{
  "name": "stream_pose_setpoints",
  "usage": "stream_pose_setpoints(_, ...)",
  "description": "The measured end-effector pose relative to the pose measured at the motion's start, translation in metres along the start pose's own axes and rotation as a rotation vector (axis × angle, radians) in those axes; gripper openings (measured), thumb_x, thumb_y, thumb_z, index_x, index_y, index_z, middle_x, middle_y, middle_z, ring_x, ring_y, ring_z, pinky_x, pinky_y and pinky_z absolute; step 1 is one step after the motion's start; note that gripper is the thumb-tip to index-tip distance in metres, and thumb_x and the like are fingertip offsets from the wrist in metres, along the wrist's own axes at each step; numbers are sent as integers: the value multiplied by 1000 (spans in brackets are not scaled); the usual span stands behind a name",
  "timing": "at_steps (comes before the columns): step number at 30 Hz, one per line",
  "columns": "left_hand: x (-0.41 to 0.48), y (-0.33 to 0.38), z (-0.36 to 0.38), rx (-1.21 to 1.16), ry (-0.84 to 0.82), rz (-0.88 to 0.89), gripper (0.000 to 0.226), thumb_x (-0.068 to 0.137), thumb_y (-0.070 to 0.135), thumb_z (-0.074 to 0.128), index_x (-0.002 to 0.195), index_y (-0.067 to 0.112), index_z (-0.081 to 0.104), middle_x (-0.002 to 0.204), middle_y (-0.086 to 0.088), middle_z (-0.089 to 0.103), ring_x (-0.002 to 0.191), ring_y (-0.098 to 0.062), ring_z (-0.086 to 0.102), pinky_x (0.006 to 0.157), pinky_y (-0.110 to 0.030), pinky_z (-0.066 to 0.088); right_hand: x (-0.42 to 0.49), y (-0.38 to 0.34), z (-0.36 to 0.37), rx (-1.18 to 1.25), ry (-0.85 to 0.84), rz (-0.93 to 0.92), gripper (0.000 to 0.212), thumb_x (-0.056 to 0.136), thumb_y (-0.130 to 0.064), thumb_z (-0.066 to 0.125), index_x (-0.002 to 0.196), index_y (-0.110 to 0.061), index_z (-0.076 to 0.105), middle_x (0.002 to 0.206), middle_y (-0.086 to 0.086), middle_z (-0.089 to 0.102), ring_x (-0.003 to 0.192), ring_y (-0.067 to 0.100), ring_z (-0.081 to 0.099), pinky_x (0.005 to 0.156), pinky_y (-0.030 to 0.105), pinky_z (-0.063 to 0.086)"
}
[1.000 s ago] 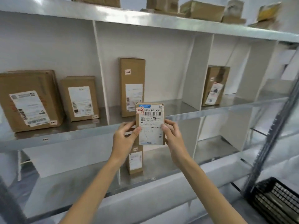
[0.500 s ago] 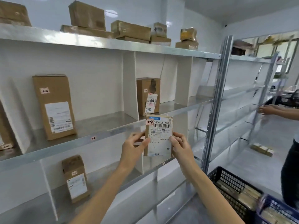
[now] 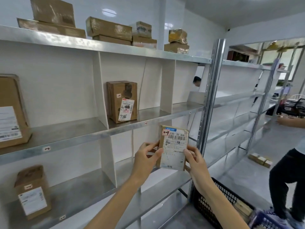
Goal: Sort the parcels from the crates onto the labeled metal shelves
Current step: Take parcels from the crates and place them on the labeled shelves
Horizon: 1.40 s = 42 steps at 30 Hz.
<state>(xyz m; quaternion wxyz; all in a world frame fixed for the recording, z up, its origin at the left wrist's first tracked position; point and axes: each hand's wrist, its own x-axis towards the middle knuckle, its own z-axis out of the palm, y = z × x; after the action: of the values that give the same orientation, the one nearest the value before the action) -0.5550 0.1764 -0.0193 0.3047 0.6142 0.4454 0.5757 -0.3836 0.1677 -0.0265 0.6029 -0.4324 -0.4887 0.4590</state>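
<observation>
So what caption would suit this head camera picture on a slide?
Left hand and right hand hold a labelled parcel before the metal shelves.

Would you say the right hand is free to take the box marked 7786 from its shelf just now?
Probably not yet: the right hand grips the small parcel together with the left hand. The box itself stands unobstructed at the open shelf front.
</observation>
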Motion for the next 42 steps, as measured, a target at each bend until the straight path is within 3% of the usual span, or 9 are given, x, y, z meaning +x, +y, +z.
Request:
stream_pose_setpoints(9, 60, -34, 36, 46, 23, 20, 37, 89, 24, 62, 124, 15, 61, 105, 4, 59, 95, -5, 60, 76, -15, 53, 70, 21, -21, 18, 10, 35, 27, 97, -24, 50, 122, -13, 49, 114, 7, 64, 105, 21, 62, 91, 49, 53)
stream_pose_setpoints(16, 129, -66, 51, 24, 68, 39, 35, 89, 22, 62, 124, 17, 61, 106, 4, 60, 97, -9, 59, 69, -9, 49, 151, 30, -21, -12, -44, -21, 23, 97, -24, 50, 119, -17, 50, 110, 3, 65, 102, 18, 63, 74, 31, 55)
stream_pose_setpoints(22, 189, -87, 48, 18, 117, 24, 33, 88, 21, 62, 122, 19, 62, 110, 8, 61, 96, -4, 60, 70, -6, 47, 230, 34, -7, -48, -138, -47, 21, 96, -26, 51, 116, -22, 52, 113, 2, 64, 104, 15, 63, 88, 39, 55)
stream_pose_setpoints(26, 231, -97, 45, 51, 138, 42, 37, 88, 22, 63, 125, 20, 59, 118, 5, 59, 98, -4, 60, 73, -6, 47, 282, 33, -1, -89, -205, -108, 18, 95, -26, 53, 112, -28, 54, 114, -3, 64, 103, 8, 63, 82, 26, 56)
stream_pose_setpoints(29, 254, -102, 51, 73, 168, 61, 38, 88, 22, 64, 126, 22, 58, 120, 6, 58, 101, -8, 61, 81, -15, 50, 313, 30, 2, -98, -239, -139, 22, 96, -25, 51, 118, -27, 51, 113, -8, 63, 104, 6, 62, 78, 20, 55)
stream_pose_setpoints(33, 280, -108, 54, 76, 213, 82, 38, 86, 13, 66, 120, 28, 58, 115, 8, 59, 100, -9, 63, 83, -23, 54, 347, 35, 9, -101, -247, -168, 22, 97, -20, 50, 119, -21, 53, 115, -6, 64, 107, 6, 60, 90, 25, 52)
stream_pose_setpoints(38, 309, -121, 52, 140, 280, 60, 43, 82, 7, 68, 114, 34, 58, 108, 23, 57, 99, -6, 62, 75, -9, 49, 388, 50, 21, -93, -297, -191, 24, 96, -10, 49, 108, -28, 59, 110, -10, 68, 107, 7, 62, 94, 29, 49)
stream_pose_setpoints(42, 333, -135, 51, 247, 338, 22, 43, 82, 11, 69, 120, 27, 59, 113, 16, 60, 101, -4, 61, 86, -24, 53, 422, 60, 32, -122, -362, -196, 24, 98, -14, 47, 115, -23, 61, 112, -10, 69, 108, 9, 62, 95, 36, 50)
